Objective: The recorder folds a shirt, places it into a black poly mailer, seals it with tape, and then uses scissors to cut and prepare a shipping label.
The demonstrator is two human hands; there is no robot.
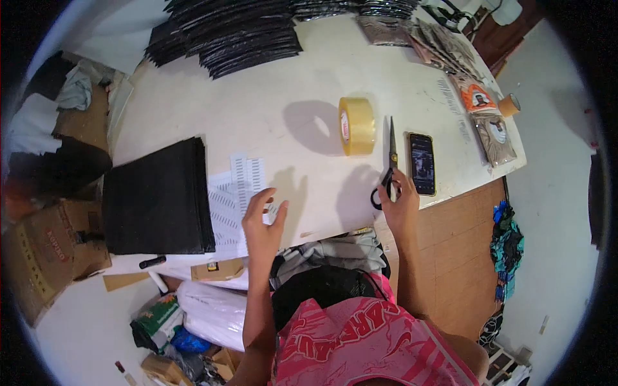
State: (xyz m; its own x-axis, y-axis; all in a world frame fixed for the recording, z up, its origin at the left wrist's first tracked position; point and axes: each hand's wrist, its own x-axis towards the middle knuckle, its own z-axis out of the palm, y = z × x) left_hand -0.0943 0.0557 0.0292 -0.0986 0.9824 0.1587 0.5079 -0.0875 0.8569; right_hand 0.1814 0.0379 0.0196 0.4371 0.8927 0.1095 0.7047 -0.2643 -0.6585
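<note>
The right hand (400, 201) was placed at the handles of the scissors (393, 145), which were set on the white table (232, 112) with the blades pointed toward twelve o'clock. Its thumb and fingers were bent about the handles; whether they were clamped on them could not be told. The left hand (260, 224) was held over the table edge, its thumb and fingers spread apart and nothing gripped between them. At its nine o'clock, overlapping printed sheets (239, 170) were spread out, and beyond them, in the same direction, a flat black stack (151, 206) was laid. From the right hand, an upright roll of clear yellowish tape (360, 128) was seen at eleven o'clock, and a phone (421, 164) with its screen lit was laid at one o'clock. Brown packets (494, 138) were lined up at the phone's two o'clock. Toward the left hand's twelve o'clock, glossy black packages (251, 55) were piled at the far side.
</note>
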